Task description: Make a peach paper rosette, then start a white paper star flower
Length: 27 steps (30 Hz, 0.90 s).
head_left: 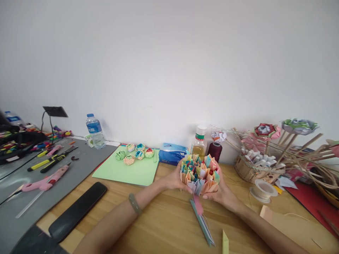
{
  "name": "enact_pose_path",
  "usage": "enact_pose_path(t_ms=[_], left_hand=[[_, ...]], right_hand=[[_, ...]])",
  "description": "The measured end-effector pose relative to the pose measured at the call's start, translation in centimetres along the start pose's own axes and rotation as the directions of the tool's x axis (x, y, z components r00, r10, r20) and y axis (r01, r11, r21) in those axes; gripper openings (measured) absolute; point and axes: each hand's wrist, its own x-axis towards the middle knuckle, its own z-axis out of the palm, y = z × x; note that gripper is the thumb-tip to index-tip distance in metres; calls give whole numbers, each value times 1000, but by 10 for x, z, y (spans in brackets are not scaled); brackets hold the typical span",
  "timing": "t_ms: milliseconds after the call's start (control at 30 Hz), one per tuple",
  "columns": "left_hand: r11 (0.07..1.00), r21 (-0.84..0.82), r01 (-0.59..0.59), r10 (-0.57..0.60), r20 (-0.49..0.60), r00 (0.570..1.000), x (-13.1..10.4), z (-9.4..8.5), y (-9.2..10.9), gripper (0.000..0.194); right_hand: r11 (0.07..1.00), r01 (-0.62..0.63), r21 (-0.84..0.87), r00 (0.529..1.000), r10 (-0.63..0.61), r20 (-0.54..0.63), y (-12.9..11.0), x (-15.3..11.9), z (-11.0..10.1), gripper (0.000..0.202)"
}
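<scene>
A ball of many-coloured folded paper flowers [200, 174] is held up above the wooden table between both hands. My left hand [177, 179] curls round its left side, thumb along the lower edge. My right hand [222, 190] cups its right side, with the fingers partly hidden behind it. Just below the ball, a strip of folded paper in pink [198, 205] and a longer grey-blue one [203, 224] lie on the table. A pale yellow folded strip [225, 241] lies near the front edge.
Small paper flowers [129, 159] rest on a green sheet [124, 176]. Behind the hands stand a blue tissue pack [172, 154], an oil bottle [199, 143] and a dark thread spool [214, 151]. A basket [254, 173], ribbon spool [263, 191], glue gun [46, 183] and water bottle [95, 132] lie around.
</scene>
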Motion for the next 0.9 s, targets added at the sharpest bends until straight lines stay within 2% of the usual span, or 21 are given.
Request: enact_pose_path(t_ms=[333, 633, 800, 900], left_hand=[[995, -32, 92, -94, -80, 992, -2, -2, -1, 138], [991, 84, 107, -98, -105, 990, -4, 1, 5, 135], [988, 109, 106, -89, -150, 985, -1, 6, 6, 130], [982, 111, 156, -130, -214, 968, 2, 12, 5, 128]], right_hand=[[1000, -9, 11, 995, 10, -103, -3, 0, -2, 121], [999, -14, 36, 999, 16, -49, 7, 1, -2, 119], [999, -29, 39, 999, 30, -26, 7, 8, -4, 116], [999, -47, 26, 999, 46, 19, 5, 14, -6, 113]])
